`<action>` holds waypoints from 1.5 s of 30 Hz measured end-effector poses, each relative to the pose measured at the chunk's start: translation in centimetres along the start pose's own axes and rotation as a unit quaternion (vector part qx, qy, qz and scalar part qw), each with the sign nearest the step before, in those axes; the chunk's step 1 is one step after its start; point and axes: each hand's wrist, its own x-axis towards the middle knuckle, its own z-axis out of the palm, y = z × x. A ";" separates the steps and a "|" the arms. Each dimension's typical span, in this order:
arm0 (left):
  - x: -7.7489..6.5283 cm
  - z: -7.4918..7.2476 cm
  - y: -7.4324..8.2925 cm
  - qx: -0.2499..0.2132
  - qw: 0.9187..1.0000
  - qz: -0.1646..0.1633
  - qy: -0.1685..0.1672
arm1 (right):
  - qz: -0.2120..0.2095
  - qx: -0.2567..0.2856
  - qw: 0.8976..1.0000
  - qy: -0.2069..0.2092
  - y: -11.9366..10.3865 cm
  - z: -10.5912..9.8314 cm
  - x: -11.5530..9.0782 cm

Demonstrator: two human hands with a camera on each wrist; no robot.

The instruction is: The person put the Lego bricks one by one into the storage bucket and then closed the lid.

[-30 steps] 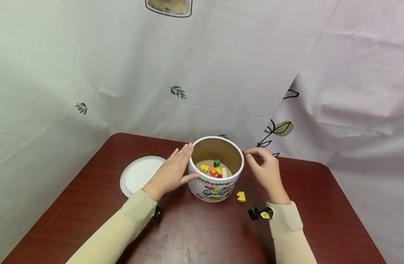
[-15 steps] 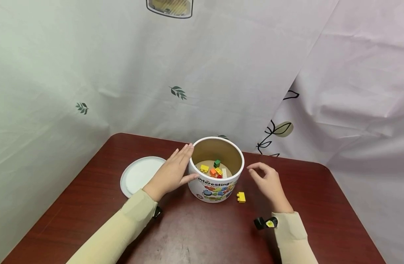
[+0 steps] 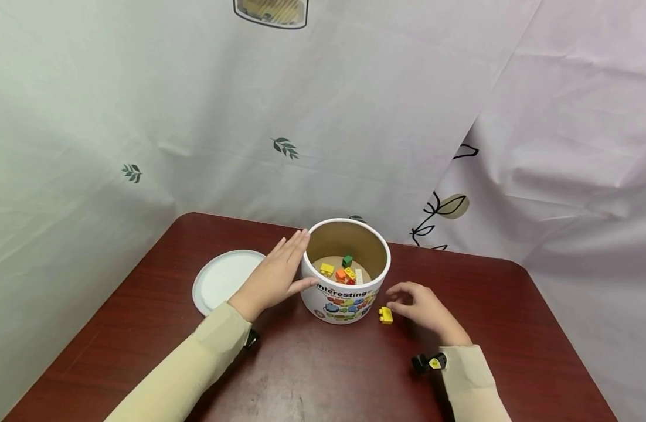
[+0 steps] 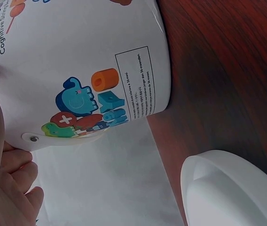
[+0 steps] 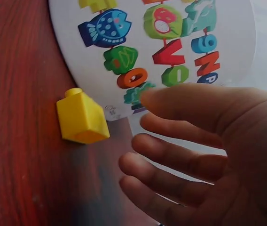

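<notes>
A round white tub [image 3: 340, 302] with printed toy pictures stands on the table, its top uncovered. Inside it lie several building blocks, among them a green block [image 3: 346, 261], a yellow block [image 3: 326, 269] and a white block [image 3: 359, 276]. My left hand [image 3: 274, 274] rests with straight fingers against the tub's left side and rim. Beside the tub's right side, a yellow building block [image 5: 82, 117] lies on the table. My right hand [image 3: 420, 308] hovers right at that block, its fingers loosely bent. In the right wrist view a gap separates the fingertips from the block.
A round white lid [image 3: 223, 278] lies on the dark red wooden table [image 3: 323, 375], left of the tub and partly behind the left hand. Pale printed cloth [image 3: 217, 117] hangs behind the table and at its sides.
My right hand has come down from beside the tub's rim toward the yellow block on the table. The left hand, tub and lid have stayed in place.
</notes>
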 end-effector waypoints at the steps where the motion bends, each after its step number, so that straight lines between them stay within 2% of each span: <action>1: 0.0 0.0 0.0 0.000 1.000 -0.001 0.000 | -0.006 0.001 1.000 -0.009 0.1 0.0 -0.1; 7: -0.2 0.2 0.0 0.004 1.000 -0.003 -0.007 | -0.026 -0.004 0.998 -0.056 0.3 0.3 -0.4; 18: 0.0 0.1 -0.1 0.003 1.000 -0.002 -0.004 | -0.022 -0.015 0.997 -0.078 0.2 0.5 -0.5; 35: 0.0 0.2 -0.1 0.006 1.000 -0.004 -0.005 | -0.044 -0.017 0.997 -0.060 0.3 0.5 -0.5; 45: 0.0 0.2 -0.2 0.006 1.000 -0.005 -0.006 | -0.050 -0.024 0.998 -0.011 -0.7 -0.6 -0.7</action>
